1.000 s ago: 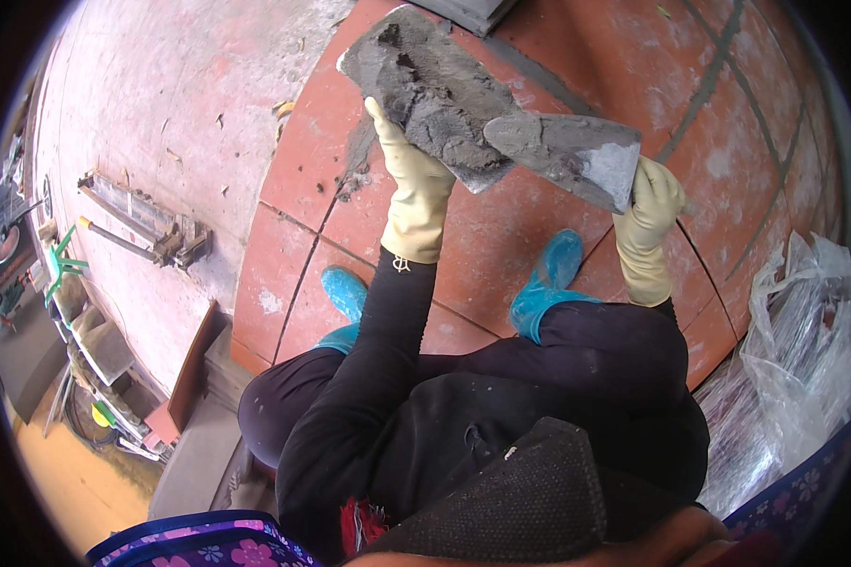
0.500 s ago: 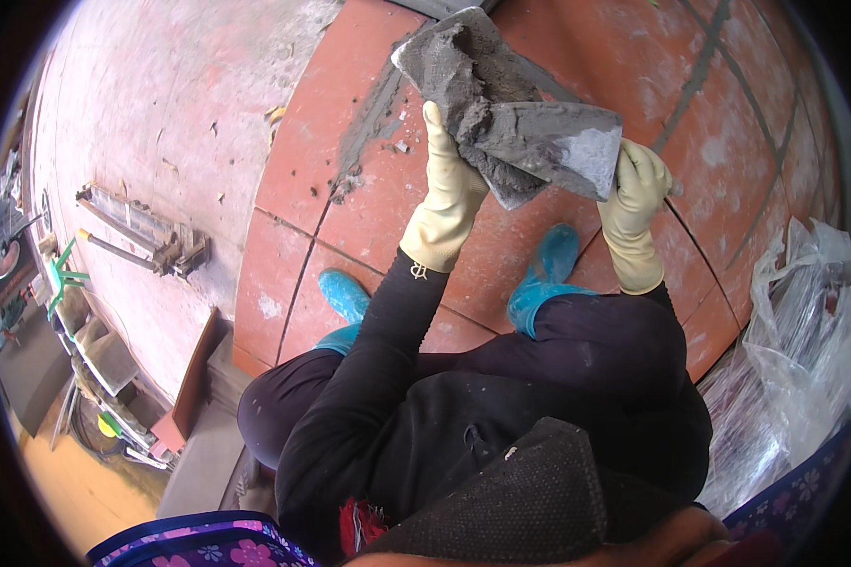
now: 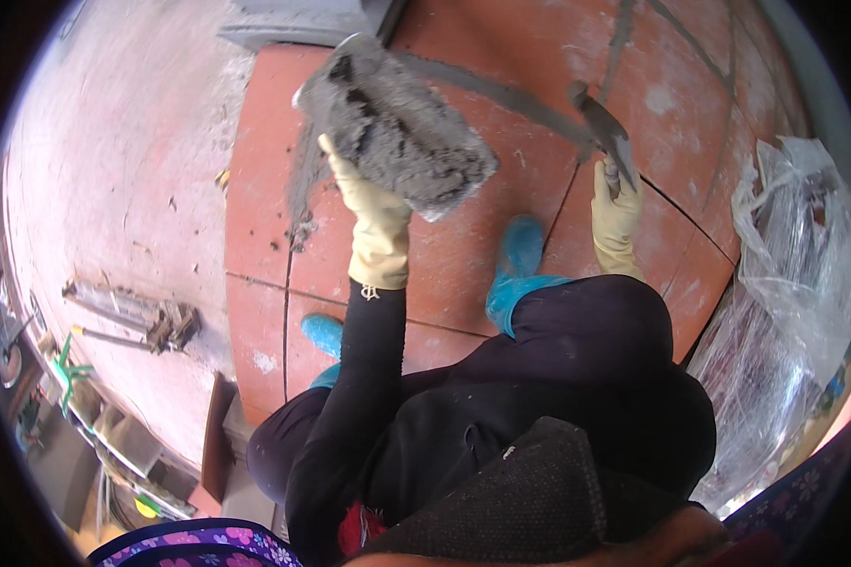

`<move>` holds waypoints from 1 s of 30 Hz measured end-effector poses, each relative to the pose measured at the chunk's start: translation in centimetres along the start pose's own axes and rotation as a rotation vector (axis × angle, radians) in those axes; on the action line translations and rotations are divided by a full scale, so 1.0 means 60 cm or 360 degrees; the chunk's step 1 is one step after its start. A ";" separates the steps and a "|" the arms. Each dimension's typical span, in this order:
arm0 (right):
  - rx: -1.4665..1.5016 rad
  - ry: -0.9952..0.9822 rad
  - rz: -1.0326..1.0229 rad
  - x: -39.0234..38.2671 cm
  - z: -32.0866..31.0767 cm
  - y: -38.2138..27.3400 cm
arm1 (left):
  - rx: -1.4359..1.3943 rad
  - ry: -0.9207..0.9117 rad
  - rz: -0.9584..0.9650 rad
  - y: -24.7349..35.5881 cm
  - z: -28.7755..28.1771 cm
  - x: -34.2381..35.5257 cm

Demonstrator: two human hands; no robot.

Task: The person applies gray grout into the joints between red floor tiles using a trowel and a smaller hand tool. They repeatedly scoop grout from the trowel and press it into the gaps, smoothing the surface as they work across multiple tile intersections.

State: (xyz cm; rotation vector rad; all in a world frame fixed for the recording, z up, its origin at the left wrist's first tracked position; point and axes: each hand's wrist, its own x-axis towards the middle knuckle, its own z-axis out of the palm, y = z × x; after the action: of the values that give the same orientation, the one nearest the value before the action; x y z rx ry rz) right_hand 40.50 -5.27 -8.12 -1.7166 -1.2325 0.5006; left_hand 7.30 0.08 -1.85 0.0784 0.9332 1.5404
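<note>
My left hand (image 3: 378, 222), in a cream rubber glove, holds up a rectangular mortar hawk (image 3: 437, 210) from beneath. Its thumb rests along the board's left edge, and the grip under the board is hidden. Wet grey mortar (image 3: 378, 123) covers most of the board. To the right, my right hand (image 3: 616, 222), gloved the same way, is closed around the handle of a trowel (image 3: 607, 130). The trowel's blade is turned nearly edge-on, with a lump of mortar at its tip. Below both tools lie red floor tiles (image 3: 255, 203), with grey mortar in some joints (image 3: 501, 93).
My teal boots (image 3: 520, 250) stand on the tiles. A grey block-like base (image 3: 293, 26) sits at the far edge. Clear plastic sheeting (image 3: 785, 274) is heaped at right. A manual tile cutter (image 3: 132, 312) lies on the pale floor at left, with assorted items nearer.
The trowel has come away from the hawk and moved right, turning edge-on. My left hand and the loaded hawk have shifted left in view. The whole view has also shifted somewhat.
</note>
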 end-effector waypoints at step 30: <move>-0.0099 -0.0936 0.1510 0.252 -0.079 0.083 | 0.0403 -0.0334 0.0634 -0.011 -0.024 0.040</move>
State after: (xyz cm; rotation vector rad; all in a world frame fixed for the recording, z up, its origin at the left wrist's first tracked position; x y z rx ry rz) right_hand 52.87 5.81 -7.31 -2.2374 -0.7125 1.6242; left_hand 6.52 1.37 -4.31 0.6277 0.9775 1.7265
